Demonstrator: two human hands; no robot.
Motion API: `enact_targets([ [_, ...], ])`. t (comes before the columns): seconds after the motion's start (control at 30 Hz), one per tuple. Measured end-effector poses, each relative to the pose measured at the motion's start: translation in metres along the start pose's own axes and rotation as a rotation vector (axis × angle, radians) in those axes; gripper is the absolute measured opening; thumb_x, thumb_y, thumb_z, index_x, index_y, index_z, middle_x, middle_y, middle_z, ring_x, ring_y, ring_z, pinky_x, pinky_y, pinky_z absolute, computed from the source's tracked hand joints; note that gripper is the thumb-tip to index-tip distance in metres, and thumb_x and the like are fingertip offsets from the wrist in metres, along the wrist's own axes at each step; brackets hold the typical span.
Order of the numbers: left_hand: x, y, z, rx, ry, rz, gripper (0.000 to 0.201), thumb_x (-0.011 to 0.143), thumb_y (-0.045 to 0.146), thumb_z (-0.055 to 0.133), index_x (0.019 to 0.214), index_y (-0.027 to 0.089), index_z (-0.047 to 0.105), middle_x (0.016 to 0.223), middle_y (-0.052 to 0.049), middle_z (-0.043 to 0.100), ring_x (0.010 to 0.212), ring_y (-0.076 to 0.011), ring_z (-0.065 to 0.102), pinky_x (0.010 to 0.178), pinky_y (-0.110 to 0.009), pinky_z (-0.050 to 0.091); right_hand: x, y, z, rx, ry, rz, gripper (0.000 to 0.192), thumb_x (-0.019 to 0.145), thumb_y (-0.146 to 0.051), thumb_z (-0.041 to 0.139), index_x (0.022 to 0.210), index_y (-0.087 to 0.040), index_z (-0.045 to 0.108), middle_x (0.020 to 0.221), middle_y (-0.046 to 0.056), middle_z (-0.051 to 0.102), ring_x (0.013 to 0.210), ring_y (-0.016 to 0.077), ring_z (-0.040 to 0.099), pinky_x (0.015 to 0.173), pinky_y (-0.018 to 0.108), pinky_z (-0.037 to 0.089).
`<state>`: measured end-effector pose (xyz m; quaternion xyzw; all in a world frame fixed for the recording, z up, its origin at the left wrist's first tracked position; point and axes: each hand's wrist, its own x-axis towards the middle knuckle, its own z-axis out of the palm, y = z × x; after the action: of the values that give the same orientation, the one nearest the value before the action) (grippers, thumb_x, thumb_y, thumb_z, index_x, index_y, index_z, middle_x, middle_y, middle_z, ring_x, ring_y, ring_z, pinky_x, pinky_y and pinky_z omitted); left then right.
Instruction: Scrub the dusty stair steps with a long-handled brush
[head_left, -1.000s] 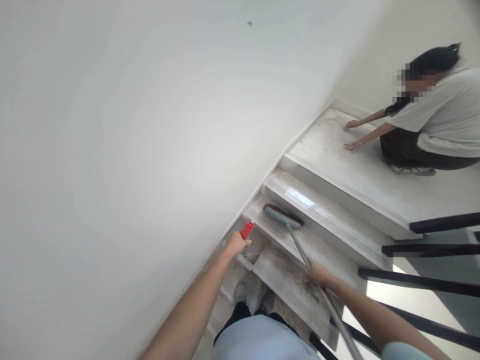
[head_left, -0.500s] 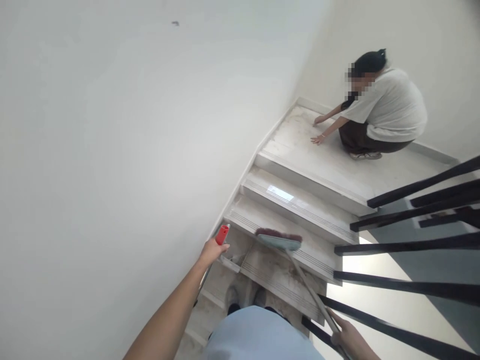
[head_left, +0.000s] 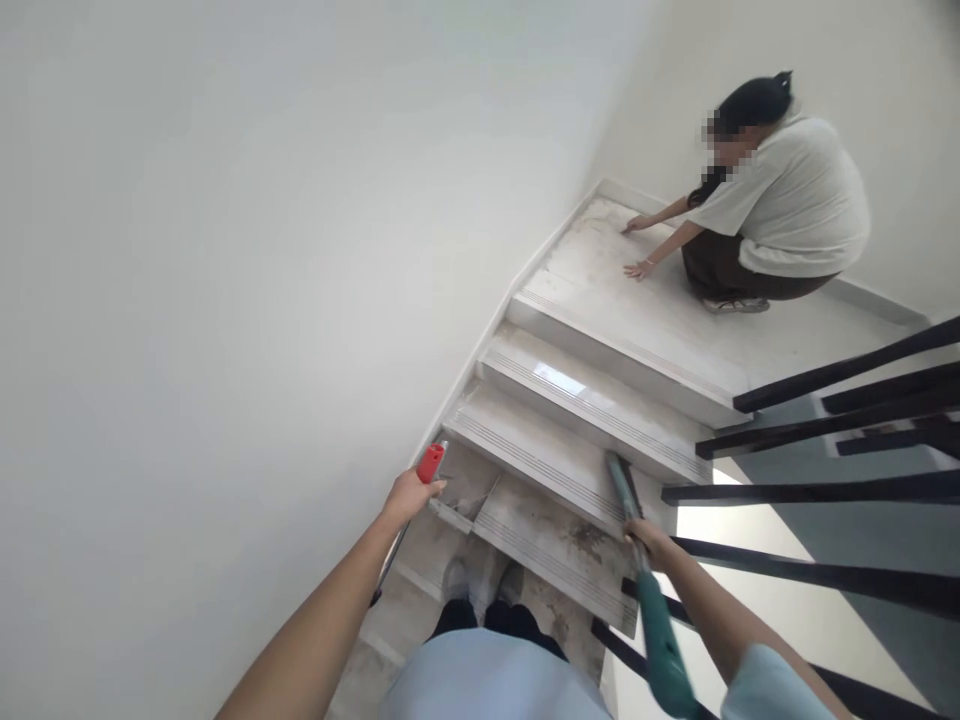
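You stand on dusty pale stair treads [head_left: 555,545], wall close on your left. Your left hand [head_left: 409,495] is clenched round a red-tipped dustpan handle [head_left: 430,464]; your right hand [head_left: 649,540] grips the green broom [head_left: 637,560] beside black railings [head_left: 817,490]. Farther down, a crouching person [head_left: 772,210] occupies the landing [head_left: 645,310].

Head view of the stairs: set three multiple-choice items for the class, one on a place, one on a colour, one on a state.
1. Where is the other person crouching?
A. on the landing
B. on the lowest step
C. behind the railing

2. What colour is the handle tip at the left hand?
A. blue
B. red
C. yellow

3. The right hand is:
A. flat on a step
B. hanging free
C. closed on the broom handle

Answers:
1 A, both of that person's hands rest on the landing.
2 B, a red grip shows above the fist.
3 C, fingers wrap the teal shaft.
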<state>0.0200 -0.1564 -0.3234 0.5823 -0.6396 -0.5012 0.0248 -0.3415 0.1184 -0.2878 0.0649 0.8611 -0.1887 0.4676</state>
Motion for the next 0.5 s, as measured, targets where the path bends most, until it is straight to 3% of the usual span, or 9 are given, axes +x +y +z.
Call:
enact_targets([
  [0.17, -0.006, 0.013, 0.004, 0.011, 0.023, -0.007, 0.012, 0.074, 0.026, 0.073, 0.073, 0.017, 0.066, 0.068, -0.002, 0.070, 0.069, -0.0178, 0.064, 0.062, -0.026, 0.042, -0.017, -0.068, 0.069, -0.073, -0.142, -0.042, 0.029, 0.083, -0.010, 0.053, 0.059, -0.021, 0.043, 0.045, -0.002, 0.046, 0.039, 0.0086, 0.044, 0.039, 0.018, 0.039],
  [0.37, -0.014, 0.024, 0.005, -0.034, 0.052, -0.020, 0.010, 0.070, 0.018, 0.075, 0.071, 0.018, 0.066, 0.062, 0.002, 0.064, 0.064, -0.0156, 0.060, 0.059, -0.025, 0.039, -0.029, -0.158, 0.147, -0.352, -0.233, -0.322, 0.029, 0.075, -0.003, 0.054, 0.054, -0.020, 0.045, 0.039, -0.001, 0.045, 0.036, 0.0097, 0.043, 0.037, 0.019, 0.039],
  [0.43, -0.016, 0.023, 0.005, -0.046, 0.059, -0.017, 0.010, 0.070, 0.017, 0.075, 0.074, 0.018, 0.066, 0.064, 0.002, 0.064, 0.064, -0.0152, 0.059, 0.059, -0.025, 0.038, -0.031, -0.177, 0.167, -0.450, -0.227, -0.370, 0.023, 0.071, -0.001, 0.058, 0.058, -0.017, 0.050, 0.040, -0.002, 0.046, 0.039, 0.0107, 0.047, 0.039, 0.019, 0.040],
  [0.5, -0.018, 0.020, 0.005, -0.053, 0.058, -0.007, 0.009, 0.070, 0.017, 0.075, 0.075, 0.017, 0.067, 0.065, 0.002, 0.064, 0.064, -0.0151, 0.059, 0.059, -0.025, 0.038, -0.031, -0.178, 0.171, -0.634, -0.207, -0.408, 0.013, 0.066, -0.001, 0.062, 0.067, -0.013, 0.059, 0.042, -0.001, 0.050, 0.043, 0.0131, 0.053, 0.042, 0.020, 0.043],
])
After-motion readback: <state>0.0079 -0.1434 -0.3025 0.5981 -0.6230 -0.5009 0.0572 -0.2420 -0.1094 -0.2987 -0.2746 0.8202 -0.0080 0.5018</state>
